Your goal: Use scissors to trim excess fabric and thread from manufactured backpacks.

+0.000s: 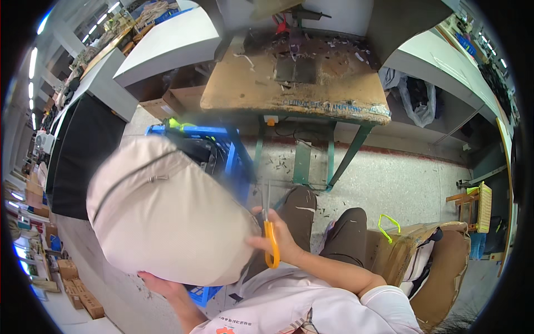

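Head view: pale bag (172,217) was held left of knees (353,228), hiding part of crate (240,158). Left hand (164,285) touched near edge, grip hidden, couldn't tell; right hand (282,239) closed round scissors (270,236) at bag's right edge. Step seemed bag-positioning; next move likely needed scissors clear of bag. Open room: floor (406,178) far right.

Blue lettering (328,106) on wooden table (239,89) (partly worn); dark print (235,322) on shirt (267,309).

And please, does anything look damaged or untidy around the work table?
Yes. The wooden table's front edge looks chipped and worn, and dark scraps litter the floor near its green legs, like trimmings left unswept.
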Tool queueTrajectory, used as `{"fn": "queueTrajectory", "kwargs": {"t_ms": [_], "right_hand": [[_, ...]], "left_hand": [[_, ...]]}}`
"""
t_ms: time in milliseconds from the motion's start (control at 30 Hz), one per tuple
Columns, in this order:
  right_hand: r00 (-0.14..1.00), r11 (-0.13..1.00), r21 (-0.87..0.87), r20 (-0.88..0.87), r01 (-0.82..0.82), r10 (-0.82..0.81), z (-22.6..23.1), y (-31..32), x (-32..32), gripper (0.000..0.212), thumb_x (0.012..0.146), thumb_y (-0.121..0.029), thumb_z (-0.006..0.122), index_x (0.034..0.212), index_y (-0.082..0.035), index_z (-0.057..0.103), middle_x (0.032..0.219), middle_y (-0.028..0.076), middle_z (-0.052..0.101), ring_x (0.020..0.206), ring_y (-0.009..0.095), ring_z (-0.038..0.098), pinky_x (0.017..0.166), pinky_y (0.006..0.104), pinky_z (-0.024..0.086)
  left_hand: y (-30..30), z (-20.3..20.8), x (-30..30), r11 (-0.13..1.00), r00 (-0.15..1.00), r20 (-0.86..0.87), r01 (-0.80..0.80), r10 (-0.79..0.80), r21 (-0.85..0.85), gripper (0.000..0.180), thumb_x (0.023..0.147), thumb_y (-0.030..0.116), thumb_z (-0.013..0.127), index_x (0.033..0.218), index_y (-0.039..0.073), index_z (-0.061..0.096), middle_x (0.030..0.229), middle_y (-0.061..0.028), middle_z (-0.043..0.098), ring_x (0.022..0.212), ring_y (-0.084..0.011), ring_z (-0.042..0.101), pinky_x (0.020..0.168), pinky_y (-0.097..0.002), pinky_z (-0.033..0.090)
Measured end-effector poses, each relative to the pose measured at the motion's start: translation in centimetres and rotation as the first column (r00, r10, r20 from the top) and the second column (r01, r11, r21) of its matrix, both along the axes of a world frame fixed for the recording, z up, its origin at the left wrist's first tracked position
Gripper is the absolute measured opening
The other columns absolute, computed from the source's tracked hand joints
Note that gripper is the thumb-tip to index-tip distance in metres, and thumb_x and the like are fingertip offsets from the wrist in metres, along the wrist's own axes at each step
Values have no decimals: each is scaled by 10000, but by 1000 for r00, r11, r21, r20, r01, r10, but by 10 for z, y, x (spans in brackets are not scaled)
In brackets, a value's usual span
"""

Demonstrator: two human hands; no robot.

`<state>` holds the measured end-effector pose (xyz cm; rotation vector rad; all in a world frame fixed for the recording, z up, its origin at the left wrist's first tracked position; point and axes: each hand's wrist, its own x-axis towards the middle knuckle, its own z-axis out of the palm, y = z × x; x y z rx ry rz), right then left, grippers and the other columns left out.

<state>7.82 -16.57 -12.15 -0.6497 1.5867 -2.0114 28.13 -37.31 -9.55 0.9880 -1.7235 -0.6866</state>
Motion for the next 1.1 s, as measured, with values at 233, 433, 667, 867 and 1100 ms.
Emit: {"fn": "queueTrajectory", "kwargs": {"t_ms": [233,433,667,867,1100], "right_hand": [[971,980,-85,179,179,-161,50,26,-62,482,686,-79,629,1129,-67,442,805,-19,476,660,59,473,579,191,387],[992,996,-58,-102,72,-78,70,67,-100,550,575,-117,636,1100,-49,491,919,13,504,836,85,468,732,217,378],[983,986,-22,-74,165,-166,81,79,-109,471,658,-31,657,1095,-57,485,905,-13,533,836,64,502,724,199,400],[925,924,-74,-24,376,-378,69,78,-120,460,718,-115,715,1104,-50,472,934,9,568,841,87,536,746,207,423],[865,866,-91,172,491,-472,71,81,-138,438,686,6,635,1093,-26,476,961,41,564,862,112,538,782,220,427]], "left_hand": [[2,-11,-36,405,338,-865,897,-370,177,899,742,733,320,1312,37,324,1356,-134,335,1212,-316,358,997,-453,307],[-73,-41,-138,-183,165,-975,974,148,137,1043,670,603,606,1323,-78,163,1376,-212,257,1265,-308,279,1045,-410,226],[-116,-41,-196,227,444,-846,892,-295,390,451,767,25,572,1200,28,443,1154,-129,535,1027,-273,543,895,-411,439],[-102,11,-218,308,402,-868,899,-292,312,496,682,-70,616,1147,34,480,1088,-113,567,967,-250,566,852,-382,471],[-89,37,-262,321,487,-802,865,-347,386,518,664,-97,604,1147,42,479,1073,-98,571,966,-234,564,866,-371,460]]}}
